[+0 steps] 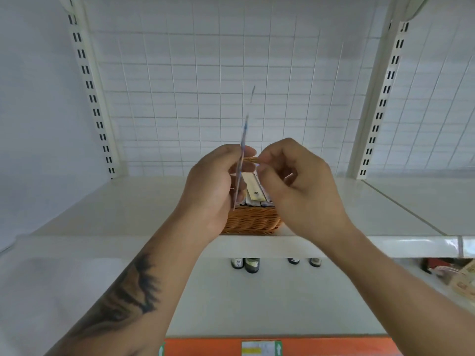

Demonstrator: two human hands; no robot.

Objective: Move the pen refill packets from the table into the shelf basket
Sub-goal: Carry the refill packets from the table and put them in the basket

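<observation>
**Packet held on edge above the wicker basket**

Seen from the head camera: two bare hands raised together over a white shelf (102, 217). Left hand (208, 186) curled around a thin pen refill packet (243, 150), held upright and edge-on to the camera, so only a narrow blurred strip visible, rising above the fingers toward the wire grid back panel (195, 98). Right hand (298, 186) just beside the left one, fingers bent inward with thumb and forefinger close together near the packet; whether pinching anything, cannot tell.

Directly below and behind both hands, a wicker basket (252, 222) standing on the shelf near its front edge, partly hidden by the wrists. Inside the basket, several packets already lying (253, 188), pale with a small dark dot on the top one.

Dark tattoo (136, 291) along the left forearm. Under the shelf edge, on the lower level, four small dark bottles (252, 264) in a loose row, two to the left and two to the right. Far right on that level, some packaged goods (460, 278), blurred. At the near bottom edge, an orange strip (334, 346) with a pale label.
</observation>
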